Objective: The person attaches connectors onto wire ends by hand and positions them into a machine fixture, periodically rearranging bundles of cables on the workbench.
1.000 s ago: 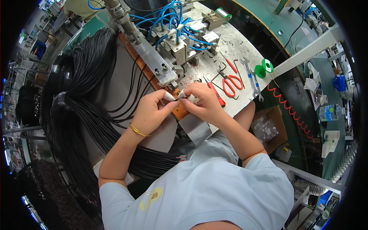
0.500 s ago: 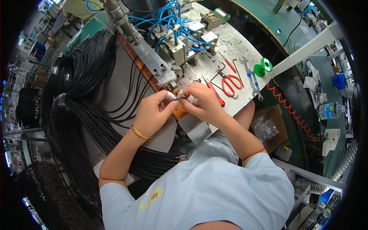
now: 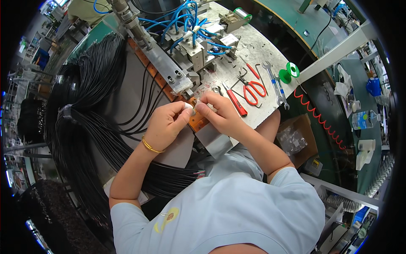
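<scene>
My left hand (image 3: 165, 123), a gold bracelet at its wrist, has thumb and forefinger pinched together, with white coverings on the fingertips. Facing it, my right hand (image 3: 220, 113) pinches too, its fingertips almost meeting the left ones. Whatever lies between them is too small to make out. Both hands are over the near end of an orange-brown rail (image 3: 198, 122), just below the metal head of a pneumatic fixture (image 3: 179, 82). Several black cables (image 3: 146, 108) lead up to the rail left of my left hand.
A thick bundle of black cables (image 3: 91, 80) hangs at left. Right of my hands on the worktable (image 3: 253, 46) lie a red utility knife (image 3: 236, 101), red-handled pliers (image 3: 254, 92), wrenches (image 3: 277, 86) and a green spool (image 3: 290, 73). A cardboard box (image 3: 302, 137) stands lower right.
My right fingers have shifted and closed in on the left fingertips. A small whitish clump seen by my right palm no longer shows. My left hand has barely moved.
</scene>
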`<state>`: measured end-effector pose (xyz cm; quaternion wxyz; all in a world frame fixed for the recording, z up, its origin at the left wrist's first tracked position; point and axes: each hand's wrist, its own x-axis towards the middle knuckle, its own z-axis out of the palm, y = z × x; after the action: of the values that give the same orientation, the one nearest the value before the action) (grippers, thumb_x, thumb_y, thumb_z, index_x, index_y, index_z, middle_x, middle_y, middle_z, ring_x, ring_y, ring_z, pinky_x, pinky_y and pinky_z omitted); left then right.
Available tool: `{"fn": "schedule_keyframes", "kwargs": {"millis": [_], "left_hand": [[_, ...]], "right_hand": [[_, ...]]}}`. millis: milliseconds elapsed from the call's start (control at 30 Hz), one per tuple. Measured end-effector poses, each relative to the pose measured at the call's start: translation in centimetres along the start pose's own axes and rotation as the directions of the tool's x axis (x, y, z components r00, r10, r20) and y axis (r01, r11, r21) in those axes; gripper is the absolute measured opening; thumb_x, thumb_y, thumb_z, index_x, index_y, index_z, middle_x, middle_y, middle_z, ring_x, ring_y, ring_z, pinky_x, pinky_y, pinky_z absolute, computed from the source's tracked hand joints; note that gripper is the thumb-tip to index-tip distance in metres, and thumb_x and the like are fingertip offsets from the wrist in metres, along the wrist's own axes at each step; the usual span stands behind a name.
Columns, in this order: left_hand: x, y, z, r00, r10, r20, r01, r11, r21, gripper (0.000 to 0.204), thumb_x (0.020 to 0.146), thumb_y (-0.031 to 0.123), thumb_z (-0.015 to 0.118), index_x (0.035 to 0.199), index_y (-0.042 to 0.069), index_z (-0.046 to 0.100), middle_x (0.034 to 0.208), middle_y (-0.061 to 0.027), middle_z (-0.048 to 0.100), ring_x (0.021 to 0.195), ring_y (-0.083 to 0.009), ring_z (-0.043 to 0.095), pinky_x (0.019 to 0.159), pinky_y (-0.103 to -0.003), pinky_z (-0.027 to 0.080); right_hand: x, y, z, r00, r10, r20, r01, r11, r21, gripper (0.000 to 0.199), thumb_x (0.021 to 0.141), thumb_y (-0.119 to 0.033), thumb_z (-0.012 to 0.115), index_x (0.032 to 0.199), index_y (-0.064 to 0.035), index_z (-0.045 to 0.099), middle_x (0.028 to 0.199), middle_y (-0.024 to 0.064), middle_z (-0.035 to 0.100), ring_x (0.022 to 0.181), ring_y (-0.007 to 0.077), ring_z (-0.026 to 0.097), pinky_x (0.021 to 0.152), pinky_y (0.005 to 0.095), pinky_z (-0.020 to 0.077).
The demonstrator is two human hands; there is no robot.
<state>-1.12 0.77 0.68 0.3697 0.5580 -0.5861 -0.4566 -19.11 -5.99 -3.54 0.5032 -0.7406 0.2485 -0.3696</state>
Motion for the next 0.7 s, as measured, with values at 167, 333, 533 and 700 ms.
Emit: {"fn": "schedule_keyframes", "kwargs": {"millis": [167,333,533,700], "left_hand": [[0.0,-0.2,0.1,1.000,0.003,-0.003,-0.003,0.999,0.032,0.023,0.090,0.020,0.057,0.085,-0.002,0.059,0.064,-0.0048,0.049,0.060,-0.0089,0.042,0.056,-0.025,0.037],[0.1,-0.7,0.2,0.995,0.092,-0.030,-0.086,0.982,0.168,0.023,0.088,0.021,0.060,0.088,-0.002,0.062,0.066,-0.0101,0.056,0.059,-0.0167,0.051,0.057,-0.030,0.041],[0.7,-1.4,-0.3,0.998,-0.043,-0.046,0.058,0.916,0.398,0.022,0.084,0.022,0.064,0.089,0.001,0.065,0.070,-0.0147,0.062,0.063,-0.0273,0.059,0.059,-0.035,0.045],[0.7,-1.3,0.3,0.988,0.012,-0.152,0.075,0.828,0.555,0.018,0.083,0.019,0.064,0.082,0.001,0.063,0.069,-0.0145,0.062,0.065,-0.0298,0.060,0.060,-0.037,0.045]], "right_hand": [[-0.4,1.4,-0.7,0.999,0.018,0.045,-0.017,1.000,-0.005,0.020,0.093,-0.019,0.053,0.089,0.0006,0.056,0.075,0.0057,0.054,0.075,0.0157,0.053,0.070,0.0285,0.0417],[0.1,0.7,-0.3,1.000,0.010,-0.007,-0.010,0.999,0.042,0.019,0.091,-0.020,0.054,0.086,-0.0012,0.055,0.073,0.0088,0.055,0.070,0.0221,0.053,0.066,0.0322,0.0415],[0.3,4.8,-0.8,0.992,0.126,-0.009,-0.126,0.976,-0.179,0.023,0.095,-0.023,0.052,0.087,-0.0018,0.052,0.076,0.0000,0.054,0.075,0.0081,0.049,0.067,0.0265,0.0401],[0.9,7.2,-0.3,0.957,0.280,0.077,-0.290,0.933,0.213,0.024,0.096,-0.025,0.051,0.085,-0.0037,0.051,0.073,-0.0002,0.051,0.071,0.0078,0.046,0.064,0.0281,0.0395]]}}
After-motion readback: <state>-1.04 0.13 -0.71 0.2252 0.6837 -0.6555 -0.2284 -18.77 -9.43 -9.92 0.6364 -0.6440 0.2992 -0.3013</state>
